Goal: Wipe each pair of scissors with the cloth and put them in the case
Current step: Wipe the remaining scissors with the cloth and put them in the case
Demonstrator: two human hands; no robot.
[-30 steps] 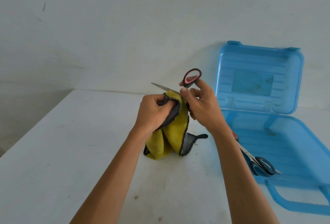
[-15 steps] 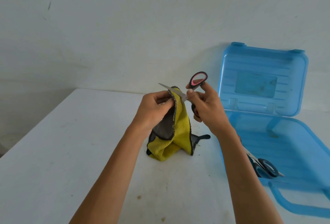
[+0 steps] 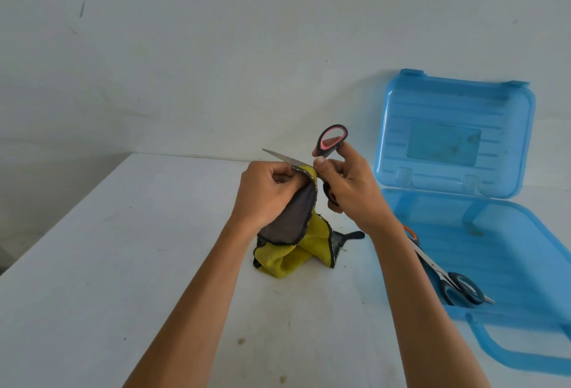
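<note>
L hand [image 3: 265, 193] still pinches cloth [image 3: 290, 251] round scissors [image 3: 284, 157] blade, R hand [image 3: 349, 190] grips handles; cloth now grey side out, tip still bare: wipe unfinished, not ready for case [image 3: 509, 248].

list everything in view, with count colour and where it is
pink scissors: 1, pink and black handles, held above the table, blade passing through the cloth
black scissors: 1, black handles, lying in the case base
orange handle: 1, orange, in the case by the right forearm, maybe a second pair, mostly hidden
cloth: 1, yellow and grey, hanging from the left hand down to the table
case: 1, clear blue, open at the table's right, lid upright
dark thing: 1, black, on the table behind the cloth, mostly hidden
table: 1, white
wall: pale, behind the table
left hand: grips the cloth
right hand: holds the pink scissors
</note>
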